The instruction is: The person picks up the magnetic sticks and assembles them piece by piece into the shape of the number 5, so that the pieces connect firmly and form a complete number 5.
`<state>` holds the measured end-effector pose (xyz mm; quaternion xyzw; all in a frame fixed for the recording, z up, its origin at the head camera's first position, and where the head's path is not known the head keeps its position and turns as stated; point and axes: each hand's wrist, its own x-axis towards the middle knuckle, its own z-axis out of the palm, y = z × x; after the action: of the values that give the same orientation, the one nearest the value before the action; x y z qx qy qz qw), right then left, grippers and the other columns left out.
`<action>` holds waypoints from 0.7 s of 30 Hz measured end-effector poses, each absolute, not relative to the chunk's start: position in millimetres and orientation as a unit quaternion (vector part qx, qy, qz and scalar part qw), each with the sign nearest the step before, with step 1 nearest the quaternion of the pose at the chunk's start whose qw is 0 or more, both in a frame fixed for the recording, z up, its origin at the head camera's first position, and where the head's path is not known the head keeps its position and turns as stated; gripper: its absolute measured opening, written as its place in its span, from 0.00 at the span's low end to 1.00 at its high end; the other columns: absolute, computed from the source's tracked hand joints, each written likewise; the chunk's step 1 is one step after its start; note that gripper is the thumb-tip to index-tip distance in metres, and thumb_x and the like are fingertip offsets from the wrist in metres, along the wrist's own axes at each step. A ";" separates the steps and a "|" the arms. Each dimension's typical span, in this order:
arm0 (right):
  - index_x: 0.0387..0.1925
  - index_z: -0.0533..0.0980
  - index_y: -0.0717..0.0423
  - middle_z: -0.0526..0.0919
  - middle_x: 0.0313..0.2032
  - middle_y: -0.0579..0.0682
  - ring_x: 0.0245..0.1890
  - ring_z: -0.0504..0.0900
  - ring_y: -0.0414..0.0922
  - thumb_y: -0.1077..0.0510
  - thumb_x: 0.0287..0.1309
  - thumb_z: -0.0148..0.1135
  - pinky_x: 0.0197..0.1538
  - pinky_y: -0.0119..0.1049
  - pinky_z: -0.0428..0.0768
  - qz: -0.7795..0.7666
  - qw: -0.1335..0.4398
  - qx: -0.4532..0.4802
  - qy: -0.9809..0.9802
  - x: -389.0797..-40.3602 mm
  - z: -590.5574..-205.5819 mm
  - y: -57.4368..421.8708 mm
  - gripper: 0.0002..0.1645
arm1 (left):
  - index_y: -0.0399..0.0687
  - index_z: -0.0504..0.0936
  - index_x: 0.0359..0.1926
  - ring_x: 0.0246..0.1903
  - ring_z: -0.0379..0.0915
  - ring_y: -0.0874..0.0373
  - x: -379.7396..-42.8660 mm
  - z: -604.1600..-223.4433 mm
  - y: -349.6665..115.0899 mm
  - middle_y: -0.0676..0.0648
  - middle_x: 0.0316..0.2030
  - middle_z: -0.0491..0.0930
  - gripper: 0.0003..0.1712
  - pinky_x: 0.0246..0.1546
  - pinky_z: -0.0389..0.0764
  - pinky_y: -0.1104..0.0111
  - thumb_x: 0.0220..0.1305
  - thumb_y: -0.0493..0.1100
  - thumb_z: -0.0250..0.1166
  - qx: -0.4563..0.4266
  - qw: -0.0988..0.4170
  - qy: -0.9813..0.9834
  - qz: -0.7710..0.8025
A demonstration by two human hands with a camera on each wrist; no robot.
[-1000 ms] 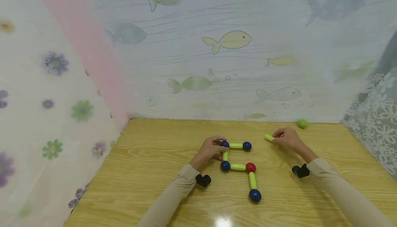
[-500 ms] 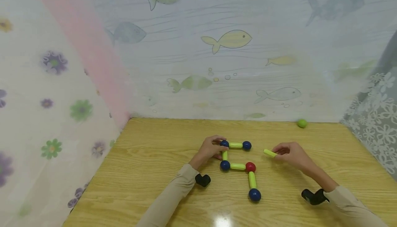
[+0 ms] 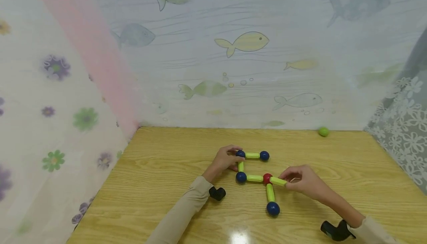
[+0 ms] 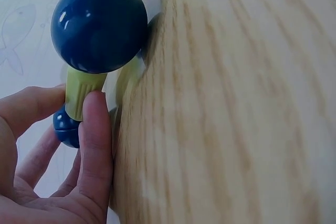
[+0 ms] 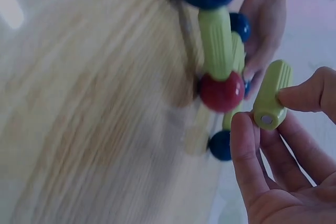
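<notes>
A zigzag chain of yellow-green magnetic rods joined by balls lies on the wooden table (image 3: 173,199). Blue balls sit at its corners and ends, among them the far-left ball (image 3: 240,154) and the near ball (image 3: 273,209); a red ball (image 3: 267,179) forms another joint. My left hand (image 3: 227,160) pinches the left-side rod (image 4: 83,90) between thumb and finger, beside the far-left ball. With thumb and fingertips, my right hand (image 3: 305,181) holds a loose yellow-green magnetic rod (image 5: 273,95), showing a metal disc in one end. Its other end overlaps the red ball in the head view.
A green ball (image 3: 323,131) rests at the table's back edge, right of centre. Behind the table hangs a fish-patterned sheet (image 3: 200,62), with a flowered cloth (image 3: 30,144) at left and lace (image 3: 410,125) at right. Black wrist cameras (image 3: 337,230) are worn under both forearms.
My right hand has come nearer and to the left, bringing the loose magnetic rod from behind the chain to the red ball. My left hand keeps its grip in place.
</notes>
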<state>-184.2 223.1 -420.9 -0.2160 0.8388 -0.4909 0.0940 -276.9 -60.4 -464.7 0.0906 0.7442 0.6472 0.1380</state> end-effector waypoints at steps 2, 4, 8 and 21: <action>0.38 0.82 0.62 0.81 0.38 0.55 0.34 0.78 0.41 0.68 0.51 0.64 0.37 0.32 0.82 -0.499 0.100 -0.223 0.831 -180.0 -420.1 217.4 0.10 | 0.42 0.78 0.55 0.22 0.78 0.52 -276.4 -463.7 -60.7 0.42 0.46 0.73 0.23 0.24 0.84 0.61 0.57 0.35 0.69 0.089 0.140 0.744 0.648; 0.38 0.82 0.62 0.81 0.38 0.55 0.34 0.79 0.41 0.68 0.51 0.64 0.37 0.32 0.82 -0.505 0.104 -0.228 0.826 -176.0 -419.5 211.6 0.10 | 0.43 0.78 0.55 0.21 0.77 0.54 -278.4 -466.9 -60.6 0.43 0.46 0.73 0.23 0.23 0.84 0.62 0.57 0.35 0.69 0.088 0.141 0.742 0.649; 0.38 0.81 0.62 0.81 0.38 0.54 0.34 0.79 0.41 0.67 0.51 0.65 0.37 0.32 0.82 -0.515 0.117 -0.233 0.817 -170.1 -419.0 201.5 0.10 | 0.43 0.78 0.55 0.20 0.77 0.54 -277.7 -465.7 -60.6 0.44 0.47 0.73 0.23 0.23 0.84 0.62 0.56 0.35 0.69 0.087 0.142 0.742 0.650; 0.36 0.82 0.61 0.80 0.36 0.54 0.33 0.79 0.41 0.68 0.49 0.67 0.34 0.33 0.83 -0.519 0.128 -0.261 0.804 -160.2 -424.0 172.2 0.10 | 0.43 0.78 0.55 0.20 0.77 0.54 -276.8 -465.0 -60.2 0.43 0.46 0.73 0.23 0.23 0.84 0.62 0.57 0.36 0.69 0.089 0.141 0.744 0.648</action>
<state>-160.2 172.2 -424.0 -0.2614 0.8040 -0.5185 0.1279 -276.8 -60.2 -465.0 0.0889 0.7436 0.6475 0.1411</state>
